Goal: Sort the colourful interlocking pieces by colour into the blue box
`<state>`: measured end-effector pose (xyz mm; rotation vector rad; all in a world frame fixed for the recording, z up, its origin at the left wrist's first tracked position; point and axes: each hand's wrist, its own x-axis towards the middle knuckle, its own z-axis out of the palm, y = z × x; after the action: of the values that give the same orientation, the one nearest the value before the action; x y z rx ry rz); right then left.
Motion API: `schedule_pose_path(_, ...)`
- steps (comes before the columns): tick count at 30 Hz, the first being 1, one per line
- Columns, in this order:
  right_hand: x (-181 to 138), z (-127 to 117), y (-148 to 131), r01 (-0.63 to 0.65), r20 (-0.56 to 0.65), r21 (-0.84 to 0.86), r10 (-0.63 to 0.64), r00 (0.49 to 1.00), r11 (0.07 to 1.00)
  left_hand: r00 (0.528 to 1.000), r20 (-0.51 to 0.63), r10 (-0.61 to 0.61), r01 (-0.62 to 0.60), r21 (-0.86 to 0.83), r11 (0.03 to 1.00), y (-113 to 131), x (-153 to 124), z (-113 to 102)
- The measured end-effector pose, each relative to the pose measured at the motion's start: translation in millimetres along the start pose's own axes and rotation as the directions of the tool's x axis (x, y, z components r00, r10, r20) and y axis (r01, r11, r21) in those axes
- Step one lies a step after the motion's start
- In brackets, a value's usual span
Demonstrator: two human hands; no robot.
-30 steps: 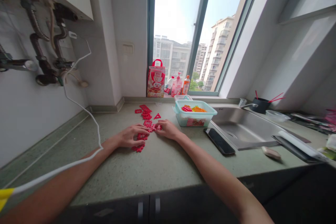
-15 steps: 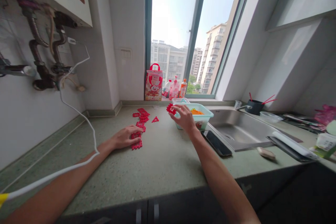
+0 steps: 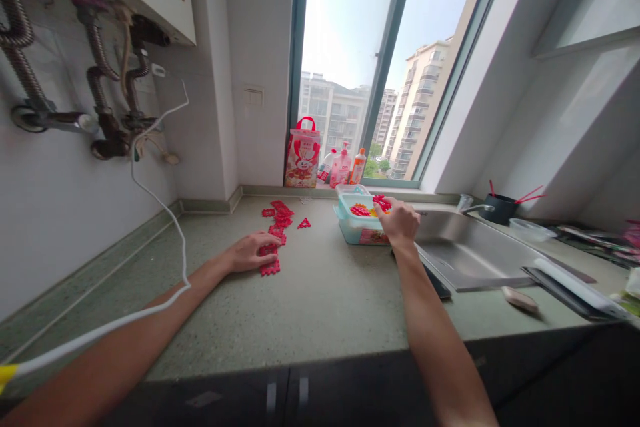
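Observation:
My right hand pinches a red toothed plastic building tile over the right side of a light-blue plastic tub. Inside the tub lie red tiles and some yellow-orange pieces, partly hidden by my hand. On the counter to the left, my left hand rests with its fingers stretched over red square tiles. Beyond its fingertips, more red tiles form a loose, overlapping row. One red triangular piece lies apart, to the right of that row.
A dark phone lies beside the tub, partly under my right forearm. The steel sink is on the right, with a soap bar near its front edge. A white cable hangs across my left arm. Bottles stand on the windowsill.
My right hand has moved right with the red tile, from the tub's left side to over its right side. My left hand stays on the red tiles. The view has shifted slightly left.

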<state>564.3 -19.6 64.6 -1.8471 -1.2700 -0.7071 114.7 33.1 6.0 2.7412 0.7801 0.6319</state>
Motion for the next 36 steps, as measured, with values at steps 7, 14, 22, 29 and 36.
schedule_pose_path(7, -9.0, -1.8, -29.7, 0.248, -0.114, 0.180, -0.230, 0.966, 0.952, 1.000, 0.014, 0.014, -0.013, -0.065, 0.998, 5.7, -2.7, -3.1)
schedule_pose_path(14, -75.7, 34.9, -113.1, 0.485, 0.218, 0.629, -0.737, 0.640, 0.607, 0.977, 0.158, 0.143, -0.099, -0.258, 0.961, 41.5, -1.3, -3.2)
schedule_pose_path(22, -86.9, 58.0, -108.1, 0.343, 0.416, 0.740, -0.794, 0.443, 0.579, 0.998, 0.043, 0.038, -0.034, -0.080, 0.996, 25.7, 0.6, -1.0)
schedule_pose_path(29, -80.4, 49.5, -105.0, 0.294, 0.439, 0.719, -0.740, 0.510, 0.630, 1.000, -0.005, 0.013, -0.013, 0.028, 1.000, 12.2, 4.4, 0.3)
schedule_pose_path(36, -70.8, 42.2, -95.3, 0.282, 0.404, 0.734, -0.731, 0.550, 0.618, 0.998, 0.050, 0.039, -0.046, 0.152, 0.987, 13.1, 4.8, 1.9)
